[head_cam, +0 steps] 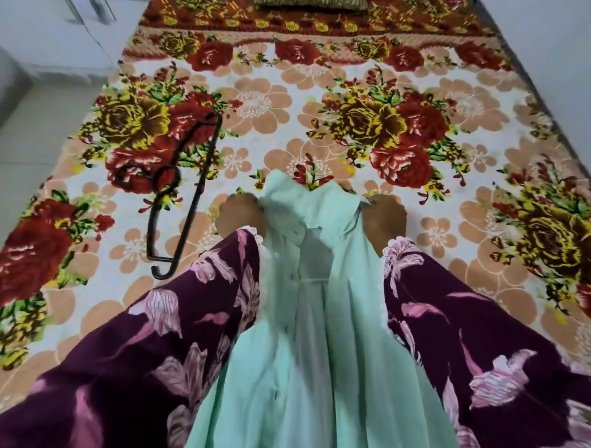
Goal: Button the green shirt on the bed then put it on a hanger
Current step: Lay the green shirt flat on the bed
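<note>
The pale green shirt (pixel 307 319) hangs lifted above the bed between my two arms, collar end away from me, its body dropping toward the bottom of the view. My left hand (pixel 238 216) grips the shirt's left shoulder near the collar. My right hand (pixel 383 217) grips the right shoulder. The shirt front hangs parted in the middle. A black hanger (pixel 187 195) lies flat on the bedspread to the left of my left hand, untouched.
The bed is covered by a floral blanket (pixel 351 105) with red and yellow roses. A pale floor (pixel 41 112) runs along the bed's left side. A dark cushion (pixel 310 3) lies at the far head end. My purple floral sleeves fill the lower corners.
</note>
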